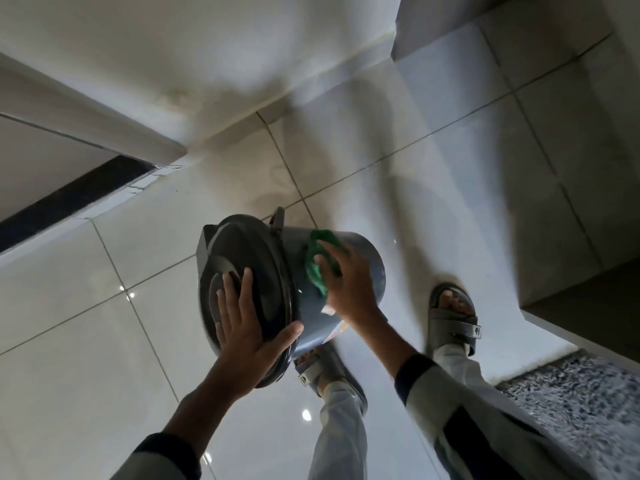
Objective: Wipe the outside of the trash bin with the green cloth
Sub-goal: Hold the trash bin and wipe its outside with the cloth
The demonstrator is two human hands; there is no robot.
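A grey round trash bin (367,268) with a dark lid (252,258) is held tilted on its side above the floor, lid facing left. My left hand (249,337) lies flat with spread fingers on the lid and grips its lower edge with the thumb. Pressed against the bin's side wall is the green cloth (317,263), under my right hand (346,282). A white and orange label (337,329) shows on the bin wall below that hand.
Glossy pale floor tiles (104,306) lie all around. My feet in grey sandals, one foot (453,317) and the other foot (322,368), stand under the bin. A speckled mat (581,403) lies at lower right, a wall (173,46) runs behind, and a tiled step (571,150) is on the right.
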